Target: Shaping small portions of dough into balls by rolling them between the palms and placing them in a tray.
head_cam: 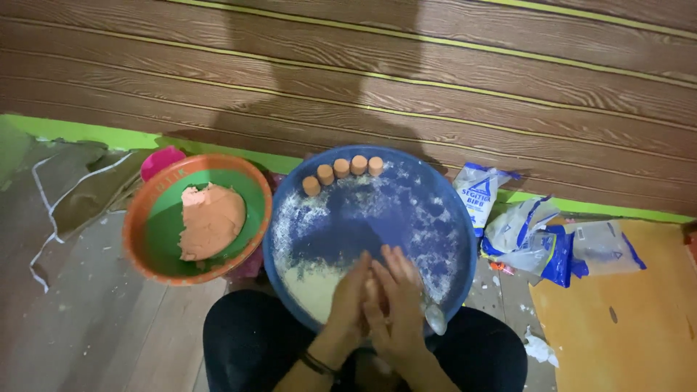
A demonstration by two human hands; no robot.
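Looking down from the head camera, the left hand (350, 296) and right hand (396, 305) press palm to palm over the six o'clock rim of a floured blue tray (443, 218), fingers nearly flat around a dough piece (372, 289) barely visible between them. Five dough cylinders (342, 170) line the tray's eleven o'clock edge. At nine o'clock, an orange-rimmed bowl (138, 225) holds a dough lump (210, 220); flour bags (534, 236) lie at three o'clock.

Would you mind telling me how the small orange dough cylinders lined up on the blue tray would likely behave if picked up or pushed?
The small orange dough cylinders look soft, like the orange dough lump in the green bowl, so a firm pinch would probably dent them. They stand on flat ends, so they should slide, not roll. The crumbs on the round blue tray likely limit sticking.
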